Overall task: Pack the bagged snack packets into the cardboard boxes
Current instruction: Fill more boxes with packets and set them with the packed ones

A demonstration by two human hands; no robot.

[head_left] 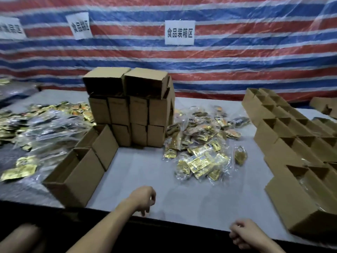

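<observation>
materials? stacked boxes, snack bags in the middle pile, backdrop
Brown stacked boxes: matte corrugated cardboard, by the dull tan faces and folded flaps. Clear bags of gold snack packets: glossy thin plastic over what looks like foil, by the glare. Red-white-blue striped backdrop: likely woven plastic tarp under clear film.

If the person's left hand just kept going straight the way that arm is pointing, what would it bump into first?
Probably the pile of bagged snack packets. The left hand points up and to the right over bare table, with nothing between it and the pile's near edge. Depth is hard to judge, so it might pass just left of it.
</observation>
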